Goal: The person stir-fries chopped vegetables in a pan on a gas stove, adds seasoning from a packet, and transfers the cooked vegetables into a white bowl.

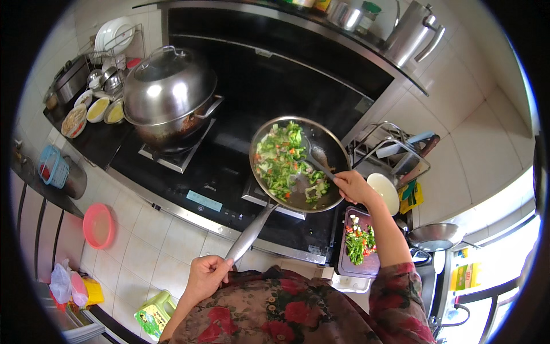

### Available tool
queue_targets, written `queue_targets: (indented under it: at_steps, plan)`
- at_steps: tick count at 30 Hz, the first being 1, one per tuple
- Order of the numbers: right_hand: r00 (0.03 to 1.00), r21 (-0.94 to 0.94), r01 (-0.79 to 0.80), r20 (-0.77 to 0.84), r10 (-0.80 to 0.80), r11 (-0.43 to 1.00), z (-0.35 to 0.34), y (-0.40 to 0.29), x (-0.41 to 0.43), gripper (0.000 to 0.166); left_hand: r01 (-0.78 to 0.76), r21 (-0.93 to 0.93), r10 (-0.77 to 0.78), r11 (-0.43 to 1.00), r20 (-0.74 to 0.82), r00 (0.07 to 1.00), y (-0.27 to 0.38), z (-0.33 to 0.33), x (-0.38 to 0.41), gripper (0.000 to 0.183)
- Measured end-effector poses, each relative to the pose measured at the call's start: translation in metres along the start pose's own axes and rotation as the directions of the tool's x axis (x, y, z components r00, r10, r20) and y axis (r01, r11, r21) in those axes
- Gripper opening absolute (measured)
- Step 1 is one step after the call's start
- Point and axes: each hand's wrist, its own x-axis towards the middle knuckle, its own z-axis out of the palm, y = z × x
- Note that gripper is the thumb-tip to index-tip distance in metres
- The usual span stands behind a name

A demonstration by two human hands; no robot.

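A wide frying pan (334, 129) sits over the right burner of a black glass stove (234, 172). Its long metal handle (249, 236) runs toward me, and my left hand (209, 275) is closed around the handle's end. Chopped green vegetables (279, 159) with orange bits and pale pieces fill mostly the pan's left half and front. My right hand (354, 187) grips a grey spatula (320, 165), whose head lies among the vegetables, partly covered. Bare dark pan surface shows at the right.
A large domed steel pot (172, 94) covers the left burner. Small bowls of food (98, 109) stand beside it. On the right are a cutting board (350, 268) with chopped peppers and greens (359, 245), a white bowl (382, 193) and a knife rack (399, 148). A pink basin (99, 225) is at lower left.
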Motion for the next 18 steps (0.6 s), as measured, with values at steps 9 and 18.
queue_targets:
  at_steps: [9,18]
  plan:
    - [0.929,-0.723,0.048,-0.221,-0.297,0.689,-0.034,-0.035,-0.011,0.019,-0.025,-0.043,0.024,0.999,-0.014,1.0,-0.007,-0.001,-0.002,0.03]
    - [0.901,-0.874,0.258,0.064,-0.429,0.412,0.005,-0.119,0.005,0.015,0.042,-0.12,-0.045,0.992,-0.018,0.999,-0.003,-0.004,0.002,0.03]
